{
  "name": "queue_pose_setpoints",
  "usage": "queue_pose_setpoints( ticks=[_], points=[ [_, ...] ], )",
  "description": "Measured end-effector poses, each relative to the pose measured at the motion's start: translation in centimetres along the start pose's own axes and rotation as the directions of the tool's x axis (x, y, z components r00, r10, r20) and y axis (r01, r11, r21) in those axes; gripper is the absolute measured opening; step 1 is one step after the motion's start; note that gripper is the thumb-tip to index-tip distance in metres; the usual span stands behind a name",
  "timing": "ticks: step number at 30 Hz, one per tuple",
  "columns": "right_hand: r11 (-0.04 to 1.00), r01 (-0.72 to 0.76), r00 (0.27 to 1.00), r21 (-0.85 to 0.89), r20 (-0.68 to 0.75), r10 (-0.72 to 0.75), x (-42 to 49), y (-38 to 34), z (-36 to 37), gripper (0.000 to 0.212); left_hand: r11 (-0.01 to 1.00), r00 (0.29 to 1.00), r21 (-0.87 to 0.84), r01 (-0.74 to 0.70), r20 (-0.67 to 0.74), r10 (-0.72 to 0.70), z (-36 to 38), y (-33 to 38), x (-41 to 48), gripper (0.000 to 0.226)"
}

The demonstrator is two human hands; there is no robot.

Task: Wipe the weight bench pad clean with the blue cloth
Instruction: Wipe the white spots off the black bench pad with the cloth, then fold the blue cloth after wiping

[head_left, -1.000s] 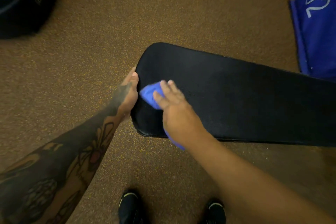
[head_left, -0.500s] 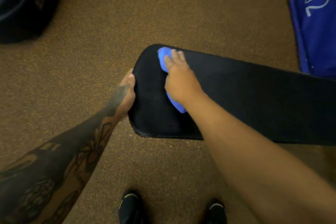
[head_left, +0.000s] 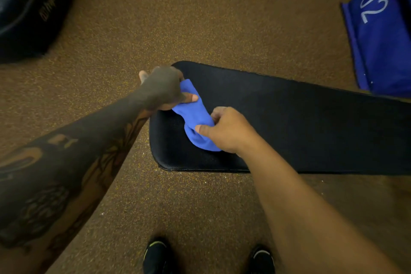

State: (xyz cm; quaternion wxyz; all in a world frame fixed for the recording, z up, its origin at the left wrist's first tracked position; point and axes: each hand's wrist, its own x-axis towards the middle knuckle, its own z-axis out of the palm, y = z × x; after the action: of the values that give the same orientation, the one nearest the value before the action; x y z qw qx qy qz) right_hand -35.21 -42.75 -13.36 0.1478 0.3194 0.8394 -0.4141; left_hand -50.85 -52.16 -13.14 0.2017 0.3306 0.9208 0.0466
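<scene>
Now both hands grip the cloth [head_left: 193, 118] on the pad [head_left: 300, 122].
Left hand [head_left: 162, 89] pinches its 11 o'clock end, right hand [head_left: 226, 129] its 5 o'clock end; unwiped pad runs toward 3 o'clock.

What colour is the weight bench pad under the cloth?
Black, finely textured; the head view shows the bench pad beneath the blue cloth.

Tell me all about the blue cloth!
The blue cloth is bright blue, soft-looking and bunched into a rumpled strip. It lies over the near end of the black bench pad. The left hand pinches its far end and the right hand grips its near end, so both hold it together.
</scene>
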Motion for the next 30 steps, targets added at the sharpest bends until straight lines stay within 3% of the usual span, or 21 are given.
queue_pose_setpoints(
  ticks=[2,4,6,8,10,13,15,16,18,19,20,22,25,28,30],
  points=[
    [0.994,0.089,0.996,0.065,-0.029,-0.087,0.3,0.5,-0.5,0.022,0.997,0.997,-0.036,-0.075,-0.037,0.074,0.1,-0.6,-0.2,0.046],
    [0.961,0.095,0.994,0.261,-0.086,-0.075,0.7,0.9,-1.0,0.019,0.961,0.989,-0.240,-0.139,-0.077,0.124,0.1,-1.1,-0.7,0.038],
    [0.818,0.015,0.999,0.576,-0.034,0.006,0.8,1.2,-1.9,0.015,0.854,0.989,-0.503,-0.131,-0.120,0.082,-0.4,-1.2,-1.4,0.036],
    [0.603,-0.139,0.988,0.786,0.151,0.030,0.6,1.8,-3.1,0.021,0.747,0.986,-0.653,-0.127,-0.167,0.023,-0.9,-1.0,-1.9,0.039],
    [0.510,-0.253,0.959,0.822,0.283,0.019,0.2,2.4,-4.1,0.039,0.725,0.985,-0.682,-0.093,-0.171,-0.035,-0.7,-0.6,-2.3,0.039],
    [0.454,-0.312,0.950,0.835,0.284,0.131,0.5,2.7,-4.4,0.021,0.737,0.981,-0.676,-0.014,-0.152,-0.121,0.6,-0.1,-2.4,0.039],
    [0.534,-0.338,0.933,0.775,0.200,0.300,0.9,2.8,-4.2,0.006,0.769,0.974,-0.638,0.048,-0.140,-0.176,1.5,0.4,-2.3,0.043],
    [0.661,-0.310,0.932,0.683,0.083,0.352,1.2,3.2,-4.1,0.008,0.809,0.972,-0.581,0.088,-0.128,-0.198,1.9,0.6,-2.3,0.044],
    [0.929,-0.208,0.937,0.306,-0.212,0.279,2.0,4.5,-3.8,0.022,0.877,0.963,-0.460,0.137,-0.145,-0.227,2.7,1.0,-2.4,0.040],
    [0.978,-0.160,0.938,0.132,-0.289,0.192,2.2,4.9,-3.8,0.029,0.892,0.957,-0.432,0.134,-0.177,-0.230,3.0,1.1,-2.5,0.038],
    [0.992,-0.118,0.948,0.053,-0.292,0.129,2.1,5.0,-3.8,0.037,0.898,0.951,-0.425,0.116,-0.213,-0.224,3.3,1.0,-2.5,0.037],
    [0.995,-0.067,0.969,0.070,-0.232,0.081,2.1,5.0,-3.7,0.047,0.891,0.939,-0.450,0.063,-0.275,-0.206,3.6,1.0,-2.7,0.038],
    [0.989,0.036,0.981,0.142,-0.195,-0.008,2.1,5.0,-3.5,0.020,0.826,0.919,-0.563,-0.039,-0.344,-0.191,3.4,1.3,-2.9,0.034],
    [0.928,0.156,0.955,0.339,-0.292,-0.054,1.3,4.4,-3.7,0.015,0.741,0.915,-0.669,-0.058,-0.332,-0.228,3.1,1.5,-2.7,0.030],
    [0.818,0.204,0.934,0.537,-0.357,0.002,1.2,4.3,-3.5,0.017,0.705,0.915,-0.707,-0.055,-0.319,-0.248,2.8,1.7,-2.4,0.029]
  ],
)
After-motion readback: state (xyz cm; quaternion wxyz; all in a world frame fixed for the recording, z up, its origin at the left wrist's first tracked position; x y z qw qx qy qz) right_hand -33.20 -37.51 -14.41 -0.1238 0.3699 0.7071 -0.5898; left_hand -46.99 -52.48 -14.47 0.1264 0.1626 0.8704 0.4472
